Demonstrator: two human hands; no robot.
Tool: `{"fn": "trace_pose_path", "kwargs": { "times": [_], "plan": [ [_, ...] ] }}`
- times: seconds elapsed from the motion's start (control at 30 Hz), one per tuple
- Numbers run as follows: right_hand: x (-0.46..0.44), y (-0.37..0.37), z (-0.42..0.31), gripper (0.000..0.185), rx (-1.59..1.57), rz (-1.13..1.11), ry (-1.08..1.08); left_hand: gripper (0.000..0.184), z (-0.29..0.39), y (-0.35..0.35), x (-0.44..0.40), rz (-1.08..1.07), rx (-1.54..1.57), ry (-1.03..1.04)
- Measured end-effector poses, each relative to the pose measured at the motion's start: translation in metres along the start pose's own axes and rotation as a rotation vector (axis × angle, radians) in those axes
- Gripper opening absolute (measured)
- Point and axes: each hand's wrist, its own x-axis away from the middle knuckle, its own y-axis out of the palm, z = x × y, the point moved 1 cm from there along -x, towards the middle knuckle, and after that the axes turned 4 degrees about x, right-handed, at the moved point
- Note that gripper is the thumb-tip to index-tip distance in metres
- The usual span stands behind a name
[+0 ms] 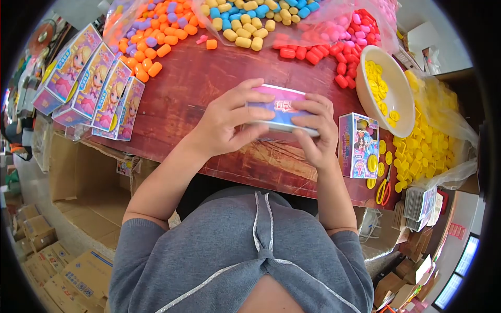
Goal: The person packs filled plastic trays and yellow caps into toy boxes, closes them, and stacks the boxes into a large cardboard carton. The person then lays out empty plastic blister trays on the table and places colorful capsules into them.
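The worn red table (198, 78) carries orange capsules (155, 69), red capsules (313, 56), scissors (385, 190) and a printed box (358, 147).

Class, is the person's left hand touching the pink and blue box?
Touching. The head view shows it: the left hand has its fingers lying over the pink and blue box, partly covering it.

The lettering (284, 105) on the held box (283, 117) and doll-picture boxes (95, 89) is too blurred to read.
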Motion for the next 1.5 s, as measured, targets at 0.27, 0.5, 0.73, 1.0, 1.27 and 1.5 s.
{"fn": "trace_pose_path", "kwargs": {
  "times": [0.27, 0.5, 0.73, 1.0, 1.27, 1.5],
  "plan": [
    [0.016, 0.006, 0.004, 0.029, -0.034, -0.007, -0.057, 0.019, -0.004, 0.003, 0.014, -0.03, 0.015, 0.062],
    [0.008, 0.0, -0.007, 0.028, -0.232, 0.065, 0.062, 0.019, -0.004, 0.007, 0.015, 0.006, 0.028, 0.048],
    [0.029, 0.001, 0.018, 0.047, 0.067, -0.036, -0.187, 0.016, -0.01, 0.011, 0.021, 0.012, 0.013, 0.08],
    [0.012, 0.023, 0.002, 0.094, -0.308, 0.339, 0.237, 0.011, -0.012, 0.008, 0.023, 0.057, 0.168, -0.013],
    [0.016, 0.025, 0.002, 0.088, -0.362, -0.111, 0.179, 0.061, 0.01, -0.015, 0.03, 0.358, 0.451, -0.389],
    [0.042, 0.013, -0.031, 0.076, 0.216, -0.351, -0.094, 0.084, -0.002, -0.017, 0.07, 0.154, 0.868, -1.183]
  ]
}}
